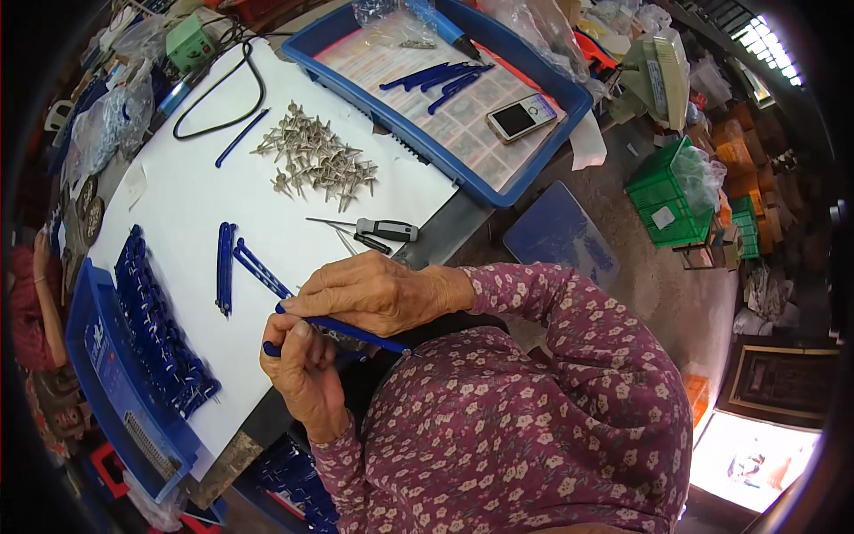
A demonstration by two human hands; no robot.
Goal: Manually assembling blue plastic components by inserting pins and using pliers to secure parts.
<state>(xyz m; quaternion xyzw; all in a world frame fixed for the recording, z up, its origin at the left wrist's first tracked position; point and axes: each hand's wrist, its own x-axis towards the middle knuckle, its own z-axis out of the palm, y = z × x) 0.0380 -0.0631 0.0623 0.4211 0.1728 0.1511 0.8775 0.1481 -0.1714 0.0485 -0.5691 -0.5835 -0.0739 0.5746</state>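
at the left of the white sheet (pixel 191 191), a dense row of dark blue plastic pieces with small metal bits (pixel 160 329) looks like the finished share. next, two slim blue strips (pixel 225 267) lie side by side, and a blue piece with paler slots (pixel 258 267) runs toward the hands; whether these are done cannot be told.

the left hand (pixel 305 374) has its fingers curled closed around a long, narrow blue plastic strip (pixel 356 331), and the right hand (pixel 369 289) pinches it from above, thumb and fingers closed. this strip, in front of the person's chest, appears to be mid-work. beyond it, a loose heap of silver metal pins with flat heads (pixel 316 156) suggests much is left, as do a few blue strips (pixel 436 78) farther right.

around this, another person's bare forearm (pixel 49 307) shows at the far left, near a blue plastic tray (pixel 120 383). a black looped cable (pixel 263 89) lies beyond the heap. a grey-and-black-handled screwdriver (pixel 387 230) lies just beyond the right hand, perhaps slightly in its way. rightward are a large blue tray (pixel 549 151) bearing a pale mobile phone (pixel 520 117), then a green plastic crate (pixel 667 200).
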